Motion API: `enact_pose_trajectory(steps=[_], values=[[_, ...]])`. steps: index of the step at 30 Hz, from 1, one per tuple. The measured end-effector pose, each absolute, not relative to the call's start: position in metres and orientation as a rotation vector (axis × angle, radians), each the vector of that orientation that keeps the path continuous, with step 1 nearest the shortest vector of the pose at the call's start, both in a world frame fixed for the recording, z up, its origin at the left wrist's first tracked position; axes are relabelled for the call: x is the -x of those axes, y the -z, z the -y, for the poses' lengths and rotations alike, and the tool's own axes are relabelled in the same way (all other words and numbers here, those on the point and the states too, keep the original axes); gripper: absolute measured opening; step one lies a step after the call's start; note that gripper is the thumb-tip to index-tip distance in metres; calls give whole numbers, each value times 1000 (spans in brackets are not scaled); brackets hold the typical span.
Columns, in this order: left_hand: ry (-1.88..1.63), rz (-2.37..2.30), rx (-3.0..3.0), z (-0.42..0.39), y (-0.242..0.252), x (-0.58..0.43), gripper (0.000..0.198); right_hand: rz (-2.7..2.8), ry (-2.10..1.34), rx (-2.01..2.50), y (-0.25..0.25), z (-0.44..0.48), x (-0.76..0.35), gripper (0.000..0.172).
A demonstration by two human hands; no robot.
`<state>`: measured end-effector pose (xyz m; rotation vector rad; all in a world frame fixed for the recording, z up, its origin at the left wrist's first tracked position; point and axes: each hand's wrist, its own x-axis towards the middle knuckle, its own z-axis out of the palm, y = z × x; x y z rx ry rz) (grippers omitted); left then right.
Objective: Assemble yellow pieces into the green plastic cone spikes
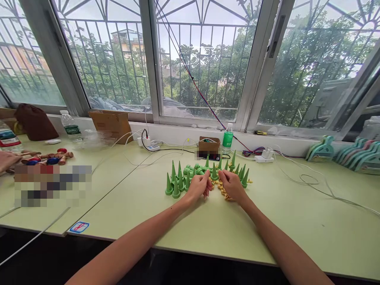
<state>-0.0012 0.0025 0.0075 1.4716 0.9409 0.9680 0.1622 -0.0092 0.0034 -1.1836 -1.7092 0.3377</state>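
Observation:
Side by side over the table, both hands are among green cone-shaped spikes (176,189) and small yellow pegs (226,194). My left hand (198,186) has its thumb raised and its fingers curled; whatever it may hold is hidden. My right hand (234,185) is closed in a pinch above the yellow pegs, and I cannot make out what is between thumb and finger. A single green spike (214,172) shows upright between the two hands, and whether either hand touches it is unclear. More spikes stand left of my left hand and behind my right hand. Several green pieces (202,169) lie on their sides behind.
A small brown box (209,143) and a green-labelled bottle (228,138) stand at the back. Cables and a power strip (263,158) lie to the right, near pastel plastic items (323,149). At far left, another person's hand (8,160) is beside wooden toys (53,158).

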Motion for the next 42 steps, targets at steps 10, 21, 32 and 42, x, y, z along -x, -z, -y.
enact_pose_trajectory(steps=[10,21,32,42], values=[[-790,-916,-1345,-6,-5,4,74,1810,-353,1167,-4,12,-161,42],[-757,-858,-1306,-7,-4,5,69,1809,-367,1166,-3,10,-163,42],[-709,-828,-1336,-5,-6,7,71,1850,-326,1179,-2,10,-166,41],[-821,-804,-1555,3,-11,7,56,1840,-297,1197,-5,9,-167,43]])
